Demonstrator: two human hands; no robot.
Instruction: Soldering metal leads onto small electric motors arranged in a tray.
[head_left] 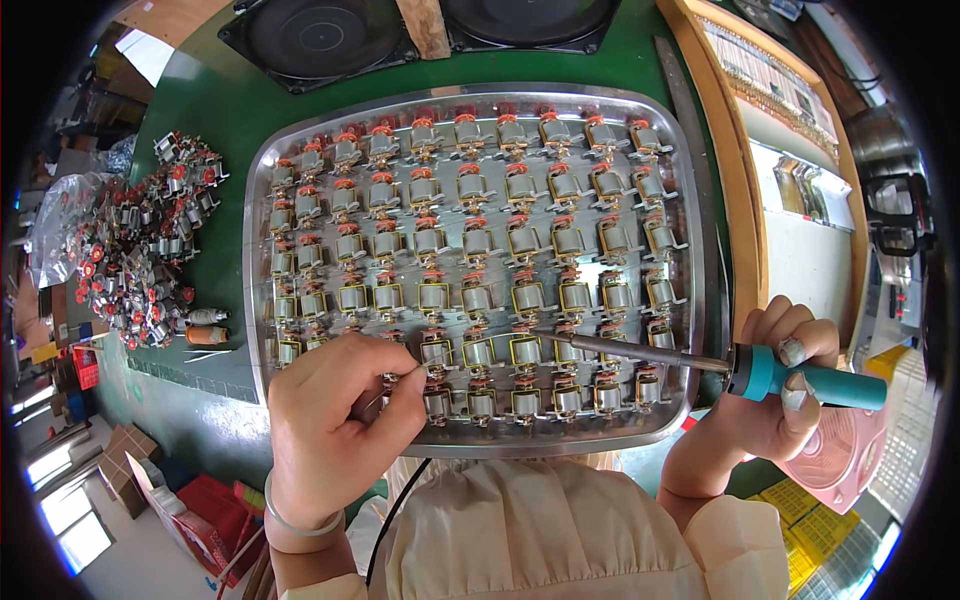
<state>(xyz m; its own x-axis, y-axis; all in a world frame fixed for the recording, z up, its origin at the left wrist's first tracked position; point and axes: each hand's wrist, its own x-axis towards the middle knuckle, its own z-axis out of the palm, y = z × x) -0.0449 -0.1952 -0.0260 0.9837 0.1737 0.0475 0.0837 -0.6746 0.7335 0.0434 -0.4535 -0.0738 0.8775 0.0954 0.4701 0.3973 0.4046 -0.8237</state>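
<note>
A shallow metal tray holds several rows of small grey electromagnet coils with red tops. My right hand is wrapped round the teal handle of a soldering iron. Its long metal shaft reaches left over the tray, with the tip among the lower rows of coils. Thumb and forefinger of my left hand are pinched on a thin solder wire, which runs toward the iron's tip. The hand covers some coils at the tray's lower left. Whether tip and wire touch is too small to tell.
Left of the tray, a heap of loose coils lies on the green table beside a small brownish spool. Two black speakers or fans stand at the far edge. A wooden-framed box flanks the right side, with a pink fan below.
</note>
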